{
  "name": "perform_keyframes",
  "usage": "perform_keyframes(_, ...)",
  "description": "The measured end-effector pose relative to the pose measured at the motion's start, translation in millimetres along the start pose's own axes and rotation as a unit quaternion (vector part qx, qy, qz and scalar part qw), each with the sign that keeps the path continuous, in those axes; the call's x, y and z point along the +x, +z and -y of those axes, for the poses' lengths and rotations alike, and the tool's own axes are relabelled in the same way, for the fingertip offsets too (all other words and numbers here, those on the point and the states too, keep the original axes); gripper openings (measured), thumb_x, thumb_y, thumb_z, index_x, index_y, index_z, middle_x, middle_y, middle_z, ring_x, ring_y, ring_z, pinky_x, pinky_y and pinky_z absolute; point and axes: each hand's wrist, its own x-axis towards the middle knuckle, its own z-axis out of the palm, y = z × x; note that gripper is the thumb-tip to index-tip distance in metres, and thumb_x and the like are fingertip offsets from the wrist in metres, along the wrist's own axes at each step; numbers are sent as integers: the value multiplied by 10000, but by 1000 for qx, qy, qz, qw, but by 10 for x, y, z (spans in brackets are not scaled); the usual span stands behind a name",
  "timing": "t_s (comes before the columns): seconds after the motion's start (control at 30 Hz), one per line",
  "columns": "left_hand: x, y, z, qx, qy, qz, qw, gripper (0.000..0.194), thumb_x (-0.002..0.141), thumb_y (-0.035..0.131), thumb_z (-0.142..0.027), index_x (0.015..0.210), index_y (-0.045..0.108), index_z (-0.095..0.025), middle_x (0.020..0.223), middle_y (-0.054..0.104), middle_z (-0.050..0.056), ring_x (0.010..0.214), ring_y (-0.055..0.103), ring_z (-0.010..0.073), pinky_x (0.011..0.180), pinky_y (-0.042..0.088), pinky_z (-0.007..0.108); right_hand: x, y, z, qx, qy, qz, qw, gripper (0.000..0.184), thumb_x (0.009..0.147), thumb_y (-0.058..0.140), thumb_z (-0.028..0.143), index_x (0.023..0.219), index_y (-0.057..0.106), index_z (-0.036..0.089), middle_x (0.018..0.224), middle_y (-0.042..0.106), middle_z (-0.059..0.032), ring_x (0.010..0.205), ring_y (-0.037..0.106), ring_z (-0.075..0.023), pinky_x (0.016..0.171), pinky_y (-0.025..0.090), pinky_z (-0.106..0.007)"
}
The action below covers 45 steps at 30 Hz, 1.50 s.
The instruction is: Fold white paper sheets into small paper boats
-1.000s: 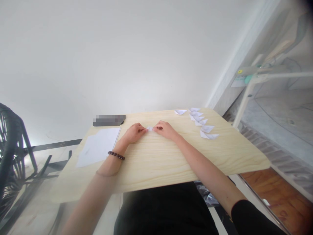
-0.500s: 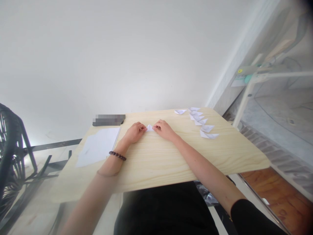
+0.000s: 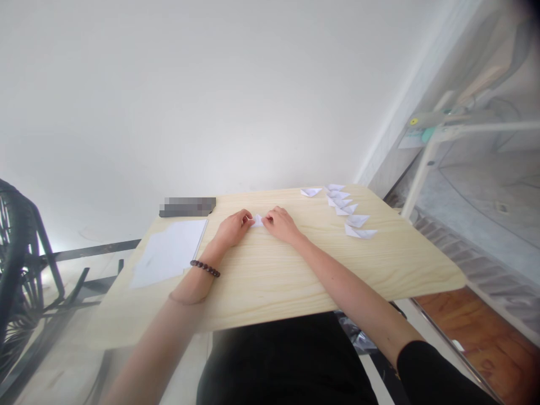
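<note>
Between my hands, a small folded white paper boat (image 3: 258,221) rests at the middle of the wooden table, a peak showing at its centre. My left hand (image 3: 236,226) pinches its left end, with a dark beaded bracelet on that wrist. Its right end is gripped between the thumb and fingers of my right hand (image 3: 280,223). Both hands are closed, and the fingers cover the paper's two ends. To the right stand several finished-looking white paper boats, among them a near one (image 3: 360,232) and a far one (image 3: 311,192).
A stack of white paper sheets (image 3: 169,250) lies at the table's left. Behind it is a dark, pixelated flat object (image 3: 185,208). The table (image 3: 270,281) meets a white wall at the back. A dark chair (image 3: 25,253) stands left, a white metal frame (image 3: 422,174) right.
My left fingers have shifted slightly on the paper and curled over its end. The paper's folded shape looks a little different between the hands. The other boats have not moved.
</note>
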Motion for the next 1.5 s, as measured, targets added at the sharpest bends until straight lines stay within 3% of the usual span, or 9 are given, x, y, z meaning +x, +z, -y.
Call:
perform_keyframes(0.17,-2,-5,-4,10,21,-5,1000,249,818,393,-360,873,569,-193,824,619,32,683,536,149,574,374,246,-23,3,-10,20,10,-21,1000,286,804,452,368,676,582,148,832,503,-69,849,484,-140,819,361,-257)
perform_keyframes(0.43,9,-9,5,20,31,-7,999,281,816,396,-374,841,607,-190,828,628,41,696,542,153,585,381,247,-9,-1,20,12,28,-8,999,348,803,446,422,648,587,144,841,488,-80,760,523,-137,805,390,-269)
perform_keyframes(0.73,-20,-65,-145,93,2,-17,996,212,815,428,-355,927,573,-248,896,600,12,769,547,154,574,382,246,20,2,22,2,45,2,999,200,779,494,344,829,530,154,902,474,-66,779,516,-146,743,410,-282)
perform_keyframes(0.9,-24,-74,-143,101,50,-18,994,209,828,413,-324,849,611,-259,934,601,2,853,530,161,655,405,255,25,-17,4,40,20,22,999,132,783,498,294,794,526,165,866,486,-47,845,499,-141,795,385,-277)
perform_keyframes(1.1,-27,-83,-66,101,127,0,987,262,829,414,-384,886,631,-247,963,610,14,905,506,167,738,416,263,10,-98,-77,106,-35,45,993,102,783,489,218,830,564,170,870,510,-34,855,494,-118,801,370,-252)
perform_keyframes(1.37,-12,-84,-102,143,146,-7,979,256,857,372,-292,876,606,-188,859,616,62,831,528,171,693,418,275,-21,-154,-113,153,-78,52,984,184,713,589,261,883,623,202,866,549,-11,724,498,-89,740,380,-227)
perform_keyframes(1.5,-26,-90,-123,156,148,-23,976,250,864,364,-282,885,591,-179,857,621,69,831,531,176,667,410,277,-16,-176,-96,151,-93,29,984,176,750,552,228,903,633,195,844,585,-17,674,510,-82,726,390,-225)
